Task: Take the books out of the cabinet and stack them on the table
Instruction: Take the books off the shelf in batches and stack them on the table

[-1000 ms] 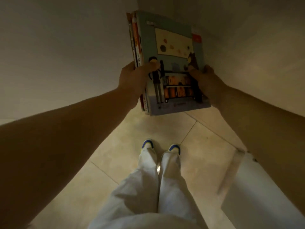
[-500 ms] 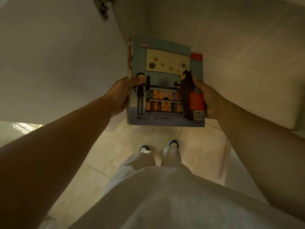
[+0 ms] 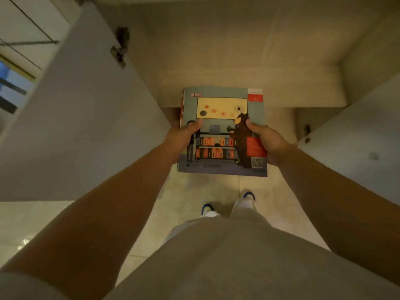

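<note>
A stack of thin books (image 3: pixel 223 118) hangs flat between my two hands, in front of the open cabinet. Its top cover is grey-blue, with a bear, a shelf of orange boxes and a yellow panel. My left hand (image 3: pixel 184 137) grips the stack's left edge, thumb on the cover. My right hand (image 3: pixel 266 144) grips the right edge the same way. The cabinet shelf (image 3: pixel 238 83) behind the stack is pale and shows no other books. No table is in view.
The cabinet's left door (image 3: pixel 82 118) stands open beside my left arm, with a metal hinge (image 3: pixel 120 50) near its top. The right door (image 3: pixel 357 137) is open too. Below are pale floor tiles (image 3: pixel 194 187), my legs and shoes.
The stack has come down and toward me, out of the cabinet, and now lies flatter. Both hands keep their grip. The view has pulled back, showing both open doors.
</note>
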